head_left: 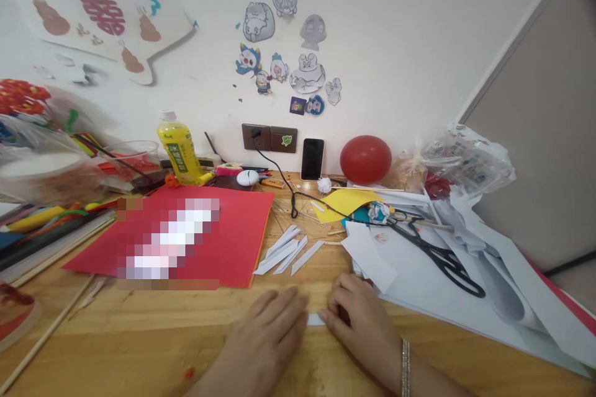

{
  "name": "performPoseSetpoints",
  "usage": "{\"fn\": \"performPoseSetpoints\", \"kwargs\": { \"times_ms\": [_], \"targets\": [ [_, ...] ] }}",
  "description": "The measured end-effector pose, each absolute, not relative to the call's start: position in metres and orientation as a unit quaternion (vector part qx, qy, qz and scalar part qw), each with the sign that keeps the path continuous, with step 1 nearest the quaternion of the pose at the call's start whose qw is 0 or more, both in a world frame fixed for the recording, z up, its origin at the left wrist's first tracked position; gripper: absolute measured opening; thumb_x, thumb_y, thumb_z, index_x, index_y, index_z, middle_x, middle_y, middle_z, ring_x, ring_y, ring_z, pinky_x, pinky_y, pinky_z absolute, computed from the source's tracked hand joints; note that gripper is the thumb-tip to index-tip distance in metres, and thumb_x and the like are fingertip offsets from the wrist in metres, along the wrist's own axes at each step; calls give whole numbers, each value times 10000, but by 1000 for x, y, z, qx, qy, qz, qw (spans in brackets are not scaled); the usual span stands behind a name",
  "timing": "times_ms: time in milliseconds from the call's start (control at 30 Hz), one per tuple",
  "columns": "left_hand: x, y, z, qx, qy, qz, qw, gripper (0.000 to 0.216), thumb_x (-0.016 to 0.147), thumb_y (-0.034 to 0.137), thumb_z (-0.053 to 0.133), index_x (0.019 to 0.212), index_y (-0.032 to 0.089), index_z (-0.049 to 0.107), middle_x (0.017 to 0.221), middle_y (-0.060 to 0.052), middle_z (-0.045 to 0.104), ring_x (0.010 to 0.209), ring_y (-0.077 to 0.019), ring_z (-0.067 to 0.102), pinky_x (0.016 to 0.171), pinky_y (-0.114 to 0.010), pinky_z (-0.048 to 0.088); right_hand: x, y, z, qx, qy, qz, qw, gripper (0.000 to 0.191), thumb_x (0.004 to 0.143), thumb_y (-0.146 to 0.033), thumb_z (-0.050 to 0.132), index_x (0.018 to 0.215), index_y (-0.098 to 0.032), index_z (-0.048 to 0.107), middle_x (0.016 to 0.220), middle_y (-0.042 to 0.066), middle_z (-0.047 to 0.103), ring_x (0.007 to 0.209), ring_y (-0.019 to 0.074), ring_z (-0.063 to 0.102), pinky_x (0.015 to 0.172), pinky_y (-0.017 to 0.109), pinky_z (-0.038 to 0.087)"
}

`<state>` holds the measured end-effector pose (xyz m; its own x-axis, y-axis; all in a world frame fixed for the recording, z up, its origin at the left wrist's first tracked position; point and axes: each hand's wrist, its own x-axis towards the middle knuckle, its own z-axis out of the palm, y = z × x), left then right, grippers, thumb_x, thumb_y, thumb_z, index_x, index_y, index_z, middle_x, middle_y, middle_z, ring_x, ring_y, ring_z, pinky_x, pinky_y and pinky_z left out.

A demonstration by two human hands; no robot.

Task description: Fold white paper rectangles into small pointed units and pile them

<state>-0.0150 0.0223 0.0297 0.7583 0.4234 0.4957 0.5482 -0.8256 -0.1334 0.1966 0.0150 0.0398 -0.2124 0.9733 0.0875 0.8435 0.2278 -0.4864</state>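
A small white paper strip (316, 319) lies on the wooden table between my two hands, partly covered by them. My left hand (267, 332) rests flat, palm down, its fingers stretched out over the strip's left end. Curled around the other end is my right hand (363, 322), with its thumb pressed on the paper and a beaded bracelet at the wrist. Just beyond them sit several folded white paper strips (288, 251). Left of these is a red sheet of paper (237, 229), part of it blurred out.
Black-handled scissors (447, 260) lie on white paper sheets (423, 304) at the right. Along the wall stand a yellow drink bottle (179, 152), a phone (312, 159) and a red balloon (365, 159). A black cable (279, 167) runs from the socket across the table.
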Motion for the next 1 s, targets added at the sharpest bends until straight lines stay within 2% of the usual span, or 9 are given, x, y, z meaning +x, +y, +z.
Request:
{"fn": "performPoseSetpoints", "kwargs": {
  "times_ms": [100,200,333,467,533,600,733,867,1000],
  "targets": [
    [-15,17,28,-932,-234,-213,175,326,928,175,445,1216,119,586,1251,-60,648,1148,-223,572,970,-334,417,196,15,42,-607,-753,168,190,210,801,-160,689,641,-172,552,797,14,576,813,188,540,729,321,353],
    [-22,13,27,-931,-252,-181,192,432,878,318,537,1252,106,580,1287,-86,623,1134,-251,593,960,-347,419,197,15,45,-614,-745,176,191,187,783,-172,710,668,-181,563,815,13,586,822,192,545,732,321,362],
    [-37,10,23,-927,-279,-154,197,497,864,390,542,1277,115,582,1310,-108,601,1152,-263,586,971,-363,402,205,14,46,-612,-743,193,191,170,766,-144,718,699,-190,569,838,8,597,851,201,550,758,328,374],
    [-42,9,22,-918,-297,-145,217,468,873,370,505,1261,128,601,1314,-101,598,1164,-269,580,965,-389,409,215,14,40,-584,-761,194,208,161,828,-126,654,711,-188,563,836,11,593,856,201,549,773,335,374],
    [-40,11,21,-913,-293,-162,233,413,886,315,498,1242,138,612,1302,-79,612,1154,-251,590,962,-363,419,218,14,36,-561,-772,194,229,154,879,-130,588,738,-189,568,845,18,590,856,199,548,780,336,379],
    [-36,15,20,-908,-286,-193,236,338,916,252,469,1194,153,634,1259,-52,646,1114,-216,617,949,-320,439,217,14,34,-534,-783,199,250,64,870,-166,613,818,-191,587,889,29,593,881,207,547,792,338,390],
    [-33,21,17,-900,-306,-261,171,303,967,168,381,1055,202,669,1135,-28,708,1027,-198,664,869,-299,517,210,12,36,-522,-789,218,241,158,762,-155,737,831,-195,601,917,20,599,898,211,548,802,333,396],
    [-33,23,22,-883,-338,-316,74,225,928,180,448,979,228,662,1040,-46,725,990,-230,673,816,-331,562,207,10,38,-514,-789,234,242,186,755,-56,705,748,-192,578,840,-4,584,827,178,549,772,303,396],
    [-28,23,33,-873,-348,-339,-39,183,853,113,469,834,221,616,951,-52,703,944,-222,658,801,-329,556,209,10,37,-474,-805,234,270,200,753,-28,650,758,-201,550,887,2,602,847,176,553,764,292,404]
  ]
}}
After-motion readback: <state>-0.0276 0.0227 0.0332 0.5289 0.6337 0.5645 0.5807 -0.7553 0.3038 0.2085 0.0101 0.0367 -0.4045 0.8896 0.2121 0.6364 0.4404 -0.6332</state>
